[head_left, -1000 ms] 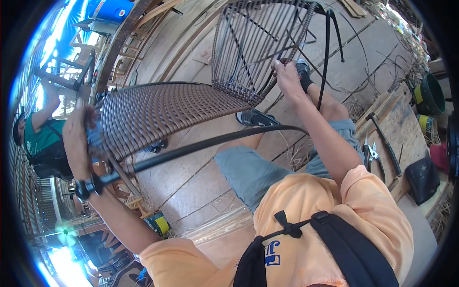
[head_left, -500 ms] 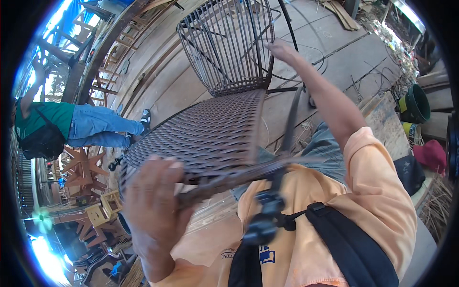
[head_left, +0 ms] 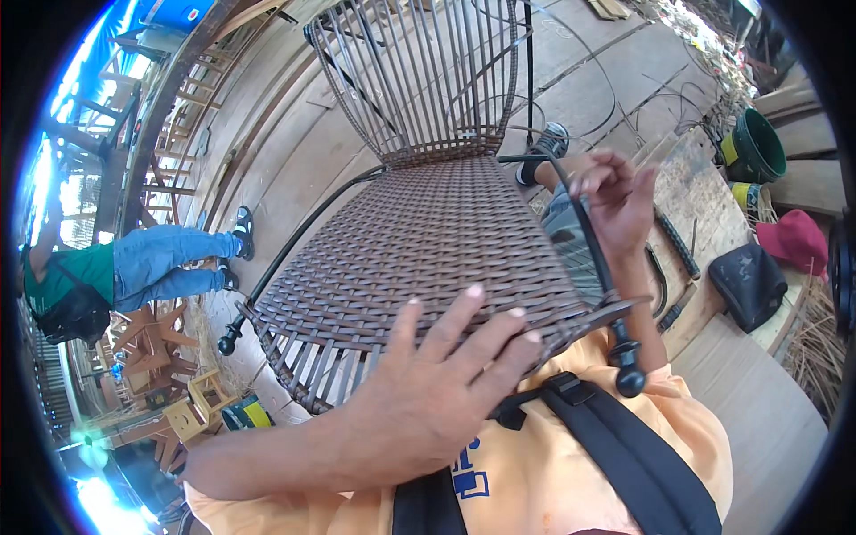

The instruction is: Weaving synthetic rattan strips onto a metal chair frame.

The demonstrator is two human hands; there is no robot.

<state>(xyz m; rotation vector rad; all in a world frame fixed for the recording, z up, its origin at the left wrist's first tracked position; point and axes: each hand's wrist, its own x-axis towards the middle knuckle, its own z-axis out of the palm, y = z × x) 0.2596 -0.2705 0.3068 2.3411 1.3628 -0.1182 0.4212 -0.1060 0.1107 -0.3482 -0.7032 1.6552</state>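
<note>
A woven brown wicker chair [head_left: 419, 241] on a black metal frame lies in front of me, its seat's near edge close to my body. The seat is densely woven, while the backrest [head_left: 428, 71] at the far end shows mostly bare lengthwise strands. My left hand [head_left: 446, 366] rests flat over the near edge of the seat with fingers spread. To the right of the seat, beside a black metal bar [head_left: 584, 227] of the frame, my right hand [head_left: 615, 201] is raised with loosely bent fingers apart and nothing in it. Round black feet [head_left: 629, 381] end the frame's near corners.
On the right, a wooden bench [head_left: 704, 205] bears dark-handled tools [head_left: 676, 242], a black pouch [head_left: 749, 285] and a red cap [head_left: 792, 241]. Beyond it sits a green bucket [head_left: 753, 147]. A person in a green top [head_left: 85, 276] stands at the left near wooden furniture. Loose strands lie on the floor.
The chair has swung round and levelled in front of me. My left hand went from its near left corner to lying flat on the seat edge. My right hand left the backrest's side and came nearer.
</note>
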